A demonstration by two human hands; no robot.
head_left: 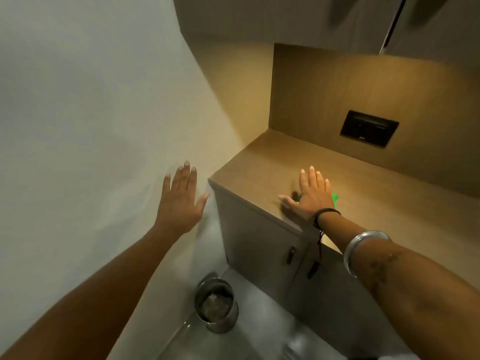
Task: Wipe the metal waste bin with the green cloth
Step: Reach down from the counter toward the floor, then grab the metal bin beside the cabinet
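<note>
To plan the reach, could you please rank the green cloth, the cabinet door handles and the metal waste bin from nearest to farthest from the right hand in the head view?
1. green cloth: on the counter, under the right hand.
2. cabinet door handles: below the counter edge.
3. metal waste bin: on the floor, lower left.

A single head-worn wide-angle view looks forward and steeply down, near both outstretched arms, over a wooden counter right, floor below.
</note>
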